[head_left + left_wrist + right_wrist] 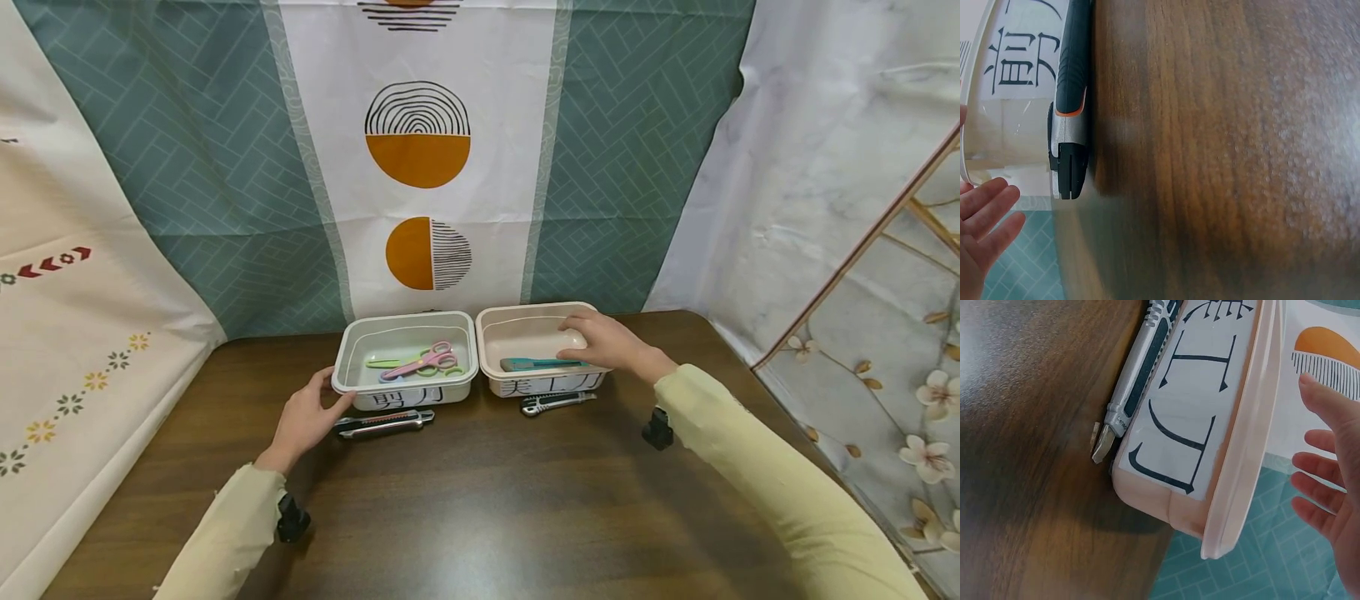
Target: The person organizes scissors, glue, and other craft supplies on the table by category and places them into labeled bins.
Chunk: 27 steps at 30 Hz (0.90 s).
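My left hand [306, 419] is at the near left corner of a pale green-white bin [408, 316], fingers fairly straight beside its wall and thumb near the front rim. Inside that bin lie pink-handled scissors [429, 358] and green scissors [382, 364]. Over the right side of a pale pink bin [489, 346] hovers my right hand [609, 340], its fingers spread and loosely bent with nothing held. Below it a teal utility knife [528, 364] lies in the bin. A black-and-silver utility knife [1071, 119] lies before the left bin, another grey-and-black utility knife [1141, 369] before the right bin.
Both bins stand side by side at the back of a brown wooden table [465, 500]. Paper labels [1188, 412] with black characters are on their fronts. A patterned cloth [420, 200] hangs right behind them, and a cream cloth [90, 358] borders the table's left.
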Each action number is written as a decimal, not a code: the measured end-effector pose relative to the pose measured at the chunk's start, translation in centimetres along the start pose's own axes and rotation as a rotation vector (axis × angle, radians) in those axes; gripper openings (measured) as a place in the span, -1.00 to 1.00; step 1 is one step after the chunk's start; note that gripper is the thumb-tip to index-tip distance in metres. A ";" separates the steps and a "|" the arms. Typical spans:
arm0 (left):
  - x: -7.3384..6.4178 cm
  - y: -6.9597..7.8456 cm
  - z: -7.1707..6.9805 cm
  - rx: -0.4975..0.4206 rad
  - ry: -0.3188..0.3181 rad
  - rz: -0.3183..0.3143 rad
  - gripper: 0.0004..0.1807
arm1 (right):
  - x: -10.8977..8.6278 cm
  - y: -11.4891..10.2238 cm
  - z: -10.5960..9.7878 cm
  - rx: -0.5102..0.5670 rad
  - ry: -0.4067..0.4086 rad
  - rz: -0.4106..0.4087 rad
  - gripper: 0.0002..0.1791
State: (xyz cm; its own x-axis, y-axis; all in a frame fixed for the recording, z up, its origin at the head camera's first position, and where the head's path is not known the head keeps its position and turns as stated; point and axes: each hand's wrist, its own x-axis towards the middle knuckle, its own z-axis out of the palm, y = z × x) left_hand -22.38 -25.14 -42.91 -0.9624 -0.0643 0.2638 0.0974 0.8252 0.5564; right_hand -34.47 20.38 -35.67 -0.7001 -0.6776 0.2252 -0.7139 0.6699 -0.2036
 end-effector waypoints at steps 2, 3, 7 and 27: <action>0.0 0.1 -0.1 0.003 -0.011 -0.005 -0.28 | -0.2 0.0 -0.1 0.005 0.002 -0.003 -0.46; 0.1 0.1 -0.1 0.005 -0.014 -0.006 -0.27 | -0.3 0.1 -0.2 0.003 0.002 -0.004 -0.46; 0.1 0.1 -0.2 0.010 -0.016 -0.008 -0.28 | -0.6 0.1 -0.4 0.012 0.002 -0.008 -0.45; 0.1 0.1 -0.2 0.010 -0.020 -0.014 -0.28 | -3.5 -1.1 -1.1 0.089 -0.042 0.033 -0.35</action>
State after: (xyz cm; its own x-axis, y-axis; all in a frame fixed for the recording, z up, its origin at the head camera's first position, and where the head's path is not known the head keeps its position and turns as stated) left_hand -22.36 -25.13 -42.68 -0.9686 -0.0649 0.2402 0.0813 0.8299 0.5520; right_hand -31.23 22.39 -35.21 -0.7218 -0.6690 0.1771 -0.6875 0.6636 -0.2949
